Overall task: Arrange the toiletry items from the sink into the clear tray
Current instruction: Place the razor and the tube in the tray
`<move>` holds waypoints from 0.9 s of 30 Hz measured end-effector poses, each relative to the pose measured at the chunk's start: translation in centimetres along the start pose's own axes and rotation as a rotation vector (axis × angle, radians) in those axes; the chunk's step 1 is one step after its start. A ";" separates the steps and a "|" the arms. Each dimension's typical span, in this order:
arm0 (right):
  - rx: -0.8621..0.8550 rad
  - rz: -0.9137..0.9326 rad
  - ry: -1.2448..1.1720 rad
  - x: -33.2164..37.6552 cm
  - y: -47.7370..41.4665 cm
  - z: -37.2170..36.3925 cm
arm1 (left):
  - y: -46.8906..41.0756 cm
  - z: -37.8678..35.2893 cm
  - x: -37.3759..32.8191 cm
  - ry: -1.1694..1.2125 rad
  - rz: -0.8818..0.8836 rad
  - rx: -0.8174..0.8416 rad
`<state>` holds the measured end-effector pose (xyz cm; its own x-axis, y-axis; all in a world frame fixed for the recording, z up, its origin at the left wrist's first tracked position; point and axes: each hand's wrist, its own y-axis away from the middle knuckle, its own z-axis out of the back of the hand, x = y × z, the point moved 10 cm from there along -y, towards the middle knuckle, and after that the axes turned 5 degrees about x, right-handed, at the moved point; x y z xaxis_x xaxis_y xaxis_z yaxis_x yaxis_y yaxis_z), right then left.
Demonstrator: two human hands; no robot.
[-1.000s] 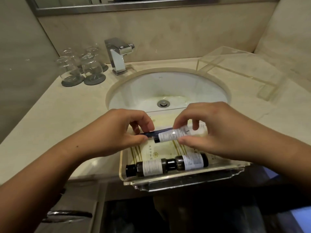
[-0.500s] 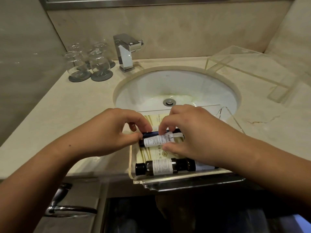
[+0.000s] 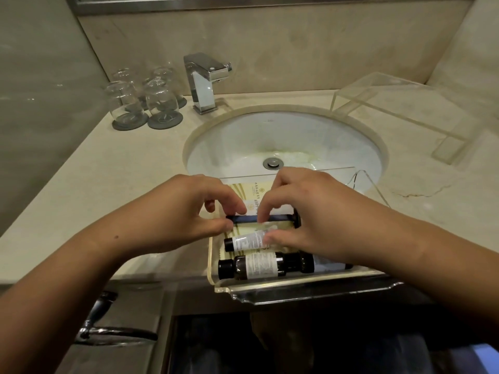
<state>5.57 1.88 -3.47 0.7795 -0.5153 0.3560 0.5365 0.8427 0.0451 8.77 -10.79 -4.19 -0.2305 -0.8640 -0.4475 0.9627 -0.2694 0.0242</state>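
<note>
Bottles lie on their sides in the clear tray (image 3: 211, 255), which sits at the front edge of the counter (image 3: 113, 190), partly over the sink (image 3: 283, 139). Nearest the front rim lies a dark bottle with a white label (image 3: 259, 265), cap to the left, and another dark bottle (image 3: 306, 261) lies end to end with it on the right, mostly hidden under the wrist. Just behind them is a small white-labelled tube (image 3: 244, 241) with a black cap, slightly tilted. Behind that lies a dark blue tube (image 3: 245, 218). Cream printed packets (image 3: 256, 191) line the tray floor.

The right hand (image 3: 310, 220) pinches the small tube between thumb and forefinger. The left hand (image 3: 189, 211) has its thumb and fingers narrowed onto the left end of the blue tube.

On the counter to the back left, upturned glasses (image 3: 159, 103) stand on dark coasters beside a chrome tap (image 3: 202, 82). A clear acrylic stand (image 3: 391, 103) sits at the back right.
</note>
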 end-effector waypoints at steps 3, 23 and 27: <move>-0.041 -0.015 0.006 -0.7 0.2 0.9 | 0.0 0.7 0.0 0.016 0.005 -0.065; -0.136 -0.054 -0.101 -3.5 2.8 1.7 | 3.7 -0.3 0.5 0.137 0.162 -0.172; -0.261 -0.166 -0.088 -6.1 5.3 2.5 | 5.6 -1.8 0.3 0.215 0.260 -0.281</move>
<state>2.83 9.93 -3.08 0.6498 -0.6172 0.4435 0.7275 0.6740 -0.1280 14.37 -11.85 -5.79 0.0306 -0.7714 -0.6356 0.9927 0.0974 -0.0704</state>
